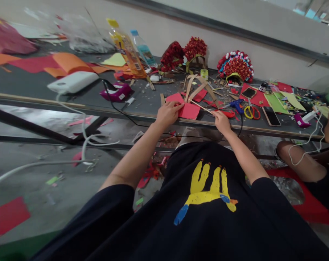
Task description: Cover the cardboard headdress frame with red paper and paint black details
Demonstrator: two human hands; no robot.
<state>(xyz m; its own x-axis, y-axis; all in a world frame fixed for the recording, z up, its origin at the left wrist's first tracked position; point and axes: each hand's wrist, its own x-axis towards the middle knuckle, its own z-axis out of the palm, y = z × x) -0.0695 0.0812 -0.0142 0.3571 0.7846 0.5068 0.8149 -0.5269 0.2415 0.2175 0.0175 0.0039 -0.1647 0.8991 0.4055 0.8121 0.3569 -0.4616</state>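
On the worktop (149, 98), left of the glue gun (237, 105), our right hand (222, 121) pinched the thin stick (204, 107) at the edge of the red paper (190, 112), our left hand (168, 115) touched the paper, gripping or not we could not tell, and keeping it flat seemed wise.

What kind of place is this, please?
Probably a handicraft workshop: scissors, an apparent blue glue gun and a fan-shaped red ornament share a scrap-strewn table.

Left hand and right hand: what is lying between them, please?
The head view shows a red sheet between the left hand and the right hand, plus a thin stick, gripped by the right.
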